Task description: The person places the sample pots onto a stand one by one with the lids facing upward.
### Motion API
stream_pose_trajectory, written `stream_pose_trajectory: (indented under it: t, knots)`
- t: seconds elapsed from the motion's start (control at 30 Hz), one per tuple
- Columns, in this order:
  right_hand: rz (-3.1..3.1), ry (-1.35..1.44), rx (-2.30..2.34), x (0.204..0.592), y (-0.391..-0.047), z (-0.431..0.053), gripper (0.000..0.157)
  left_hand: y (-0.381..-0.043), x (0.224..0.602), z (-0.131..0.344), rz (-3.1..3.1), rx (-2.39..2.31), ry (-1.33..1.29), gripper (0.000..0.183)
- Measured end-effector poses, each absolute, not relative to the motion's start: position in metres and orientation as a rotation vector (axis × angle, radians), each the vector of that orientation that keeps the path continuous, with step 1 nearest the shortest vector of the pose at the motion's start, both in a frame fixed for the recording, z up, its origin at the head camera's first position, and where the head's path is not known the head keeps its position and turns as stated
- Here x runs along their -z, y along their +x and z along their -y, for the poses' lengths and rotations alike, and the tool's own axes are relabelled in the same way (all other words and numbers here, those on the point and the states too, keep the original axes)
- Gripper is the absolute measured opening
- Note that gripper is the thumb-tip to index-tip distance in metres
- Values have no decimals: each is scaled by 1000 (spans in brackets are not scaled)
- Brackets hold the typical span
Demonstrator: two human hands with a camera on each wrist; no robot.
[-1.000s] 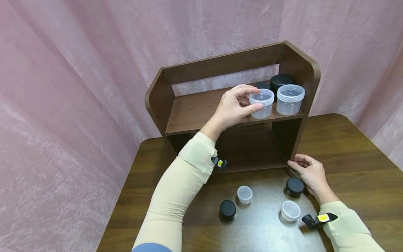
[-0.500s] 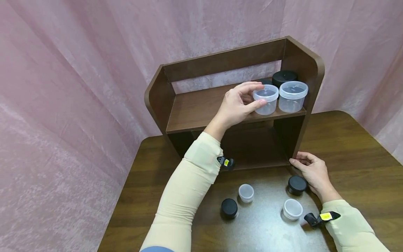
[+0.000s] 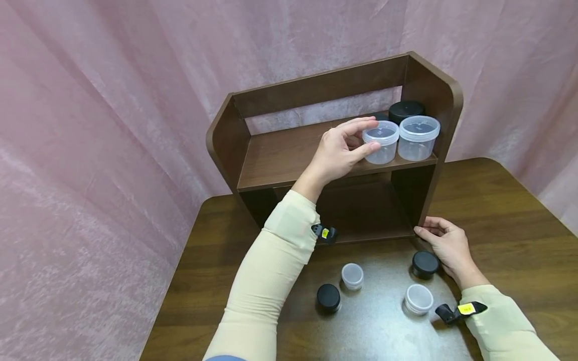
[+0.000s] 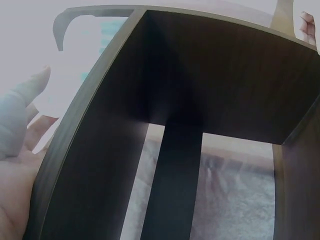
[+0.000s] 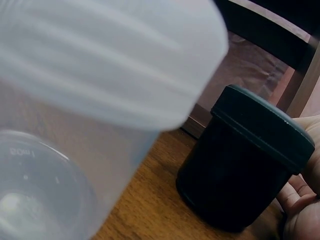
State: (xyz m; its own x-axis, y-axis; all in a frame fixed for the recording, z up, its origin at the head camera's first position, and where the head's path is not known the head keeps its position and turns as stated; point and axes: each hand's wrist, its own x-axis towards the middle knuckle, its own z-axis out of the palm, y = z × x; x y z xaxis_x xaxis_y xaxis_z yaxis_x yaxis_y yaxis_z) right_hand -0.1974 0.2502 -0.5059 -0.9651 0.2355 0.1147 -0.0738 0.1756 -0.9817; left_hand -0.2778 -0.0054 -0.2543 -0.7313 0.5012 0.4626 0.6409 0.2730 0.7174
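My left hand [image 3: 339,150] grips a clear plastic jar [image 3: 381,150] with a translucent screw lid, thumb at its front and fingers at the far side. The jar is at the front edge of the upper shelf, close beside a second clear jar [image 3: 417,145]. Behind them are a large black-lidded jar [image 3: 406,111] and a smaller dark lid [image 3: 381,116], partly hidden. Down at the table, my right hand [image 3: 449,249] holds the lower right corner of the brown shelf unit [image 3: 289,155], thumb on the front edge, fingers on the outer side.
On the table [image 3: 217,281], in front of the shelf, stand small jars: a black-lidded one [image 3: 328,298], a white-lidded one [image 3: 352,276], another white-lidded one [image 3: 418,299] and a black-lidded one [image 3: 425,264] near my right hand. Pink curtains [image 3: 113,150] hang behind.
My left hand has shifted the clear jar slightly right, closing the small gap to the second clear jar. My right hand keeps its hold at the shelf corner.
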Motion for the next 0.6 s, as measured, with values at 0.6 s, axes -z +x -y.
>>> stream_pose_trajectory:
  t: [0.6]
  knots:
    - [2234, -160, -1837, 507, -197, -252, 26, -279, 255, 3, 2422, 1490, -1052, 45]
